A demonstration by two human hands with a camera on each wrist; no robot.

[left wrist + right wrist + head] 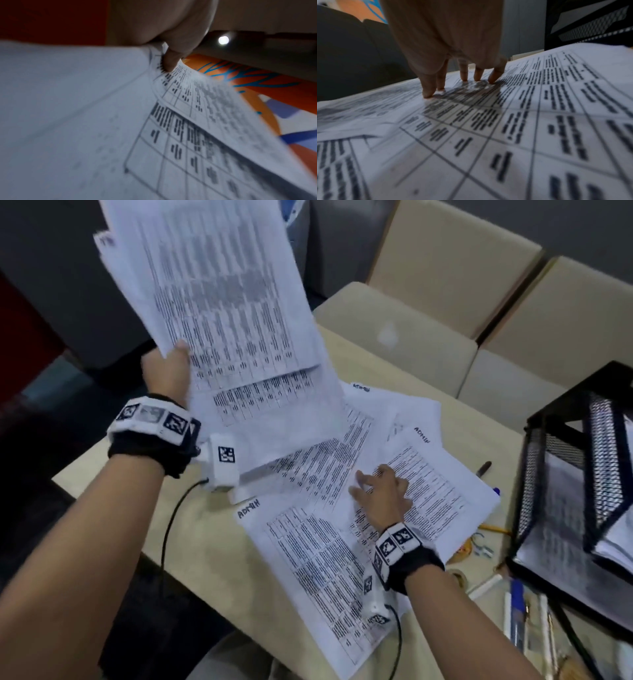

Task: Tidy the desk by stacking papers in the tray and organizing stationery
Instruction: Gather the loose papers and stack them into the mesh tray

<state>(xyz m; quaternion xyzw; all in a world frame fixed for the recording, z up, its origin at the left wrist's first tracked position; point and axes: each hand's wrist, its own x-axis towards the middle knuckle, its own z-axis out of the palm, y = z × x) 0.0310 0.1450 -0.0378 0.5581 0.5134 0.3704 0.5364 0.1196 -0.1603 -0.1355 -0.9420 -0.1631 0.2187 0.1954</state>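
Printed sheets (219, 302) hung pinched in her left hand (169, 371); right hand (383, 494) pressed spread fingers on desk papers (308, 559) beside the mesh tray (579, 484) holding paper.

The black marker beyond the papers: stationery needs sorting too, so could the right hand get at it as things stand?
Probably yes. The right hand rests fingertips-down on the loose papers, holding nothing, and the black marker lies uncovered on the desk just past the sheets' edge, nothing between.
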